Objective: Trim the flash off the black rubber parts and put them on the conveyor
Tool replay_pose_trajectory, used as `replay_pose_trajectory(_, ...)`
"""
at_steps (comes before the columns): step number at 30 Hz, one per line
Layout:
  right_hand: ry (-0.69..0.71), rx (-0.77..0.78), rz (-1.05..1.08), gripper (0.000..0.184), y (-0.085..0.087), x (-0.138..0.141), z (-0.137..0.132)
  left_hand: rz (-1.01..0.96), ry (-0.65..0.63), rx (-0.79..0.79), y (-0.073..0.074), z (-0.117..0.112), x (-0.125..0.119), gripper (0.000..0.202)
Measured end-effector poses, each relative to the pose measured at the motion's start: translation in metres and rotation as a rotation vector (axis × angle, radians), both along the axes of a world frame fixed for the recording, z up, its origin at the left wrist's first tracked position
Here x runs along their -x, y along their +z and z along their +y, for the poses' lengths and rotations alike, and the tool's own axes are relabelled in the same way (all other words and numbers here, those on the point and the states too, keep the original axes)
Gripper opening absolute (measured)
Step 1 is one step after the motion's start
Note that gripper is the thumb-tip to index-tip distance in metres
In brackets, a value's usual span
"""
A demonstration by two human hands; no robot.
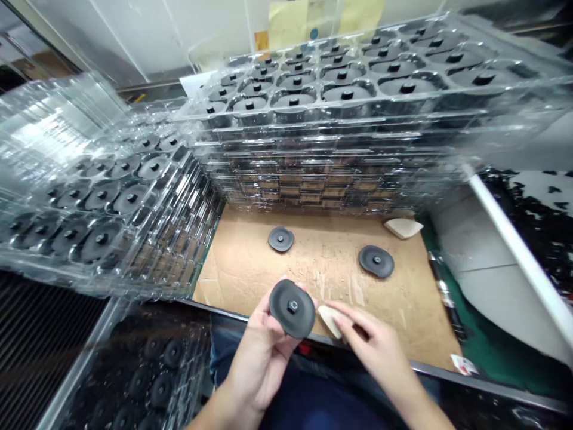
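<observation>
Black rubber disc (292, 309) hides fingertips of the left hand (259, 364).

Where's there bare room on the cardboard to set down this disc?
Bare cardboard runs between the rear black disc and the right black disc, and in the front left corner, beside the left hand. It's crowded along the back and left against stacked clear plastic trays, and at the back right by a beige pad.

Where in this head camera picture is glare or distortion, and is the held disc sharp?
In the head view, glare whitens the clear plastic trays at left; the wide lens bends the tray stacks toward the edges; the black disc in the left hand looks sharp.
</observation>
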State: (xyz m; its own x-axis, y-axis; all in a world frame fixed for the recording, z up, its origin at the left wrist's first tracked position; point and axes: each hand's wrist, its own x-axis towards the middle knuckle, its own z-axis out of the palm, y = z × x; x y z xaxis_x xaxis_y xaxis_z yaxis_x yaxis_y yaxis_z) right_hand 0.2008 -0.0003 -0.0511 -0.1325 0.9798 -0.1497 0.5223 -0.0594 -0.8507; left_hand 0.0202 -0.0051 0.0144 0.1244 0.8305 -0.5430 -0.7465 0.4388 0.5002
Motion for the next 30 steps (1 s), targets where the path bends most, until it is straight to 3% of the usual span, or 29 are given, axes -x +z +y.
replay_pose_trajectory(2, 0.023, -0.002, -0.003, 0.027, -0.011, 0.001, -0.006, -0.003, -0.017, -0.005, 0.000, 0.000, -0.001, 0.052)
replay_pose_trajectory(4, 0.012, -0.009, -0.002, 0.027, -0.004, 0.003, -0.006, 0.011, -0.028, -0.007, 0.000, 0.000, -0.003, 0.054)
replay_pose_trajectory(7, -0.060, -0.092, 0.033, 0.026, 0.033, 0.010, 0.001, 0.028, -0.030, -0.009, -0.001, -0.001, -0.008, 0.054)
replay_pose_trajectory(9, -0.072, -0.238, 0.083, 0.024, 0.063, 0.020, 0.005, 0.021, -0.031, -0.016, -0.001, -0.003, -0.010, 0.054)
replay_pose_trajectory(11, 0.009, -0.438, 0.120, 0.026, 0.087, 0.031, 0.006, -0.001, -0.062, 0.002, -0.001, -0.005, -0.010, 0.057)
replay_pose_trajectory(13, 0.173, -0.537, 0.123, 0.028, 0.101, 0.040, 0.007, 0.000, -0.106, 0.034, -0.001, -0.005, -0.007, 0.061)
replay_pose_trajectory(16, 0.403, -0.422, 0.080, 0.026, 0.105, 0.048, 0.012, 0.079, -0.101, 0.047, 0.002, -0.005, -0.005, 0.061)
replay_pose_trajectory(18, 0.352, -0.437, 0.035, 0.024, 0.104, 0.051, 0.015, 0.098, -0.095, 0.023, 0.003, -0.004, -0.006, 0.056)
replay_pose_trajectory(21, 0.211, -0.584, 0.042, 0.027, 0.102, 0.052, 0.011, 0.048, -0.129, 0.015, 0.005, -0.004, -0.006, 0.046)
replay_pose_trajectory(25, 0.351, -0.446, 0.044, 0.025, 0.103, 0.032, 0.000, -0.017, -0.113, -0.002, 0.004, -0.004, -0.001, 0.065)
replay_pose_trajectory(27, 0.334, -0.400, -0.065, 0.023, 0.104, 0.021, -0.001, -0.036, -0.131, -0.009, 0.002, -0.005, 0.000, 0.066)
replay_pose_trajectory(30, 0.323, -0.536, -0.201, 0.027, 0.107, 0.017, 0.007, -0.122, -0.194, -0.024, 0.002, -0.009, -0.003, 0.058)
